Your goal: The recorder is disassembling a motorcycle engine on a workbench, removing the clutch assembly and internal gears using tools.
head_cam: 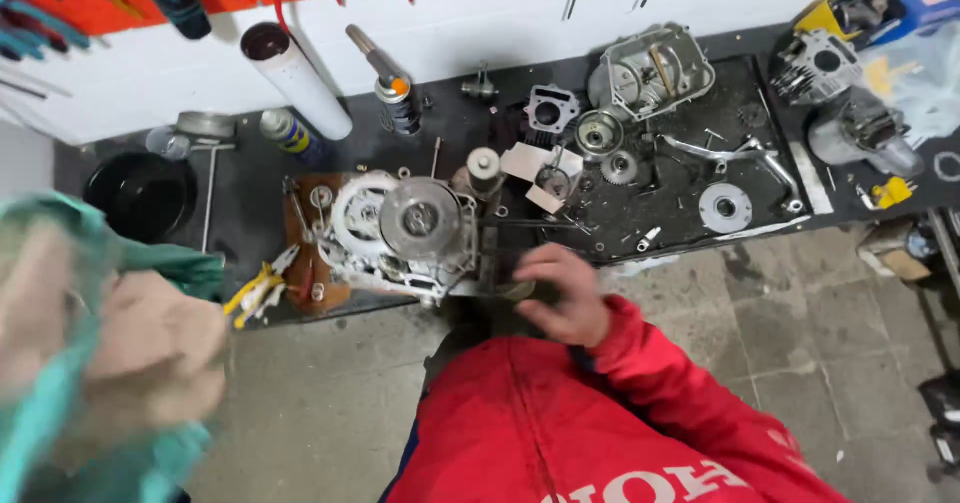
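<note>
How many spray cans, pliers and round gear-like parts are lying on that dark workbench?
Spray cans: 2, one blue and yellow, one with an orange band
Yellow-handled pliers: 1
Toothed gear: 1
Flat round disc: 1
Total: 5

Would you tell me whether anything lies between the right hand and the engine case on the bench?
Nothing visible does: the right hand rests at the bench edge just right of the engine case, with only bare bench between them.

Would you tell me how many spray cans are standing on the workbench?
2: one blue-and-yellow spray can beside the white tube, one orange-capped can right of it. Others may be hidden.
</note>
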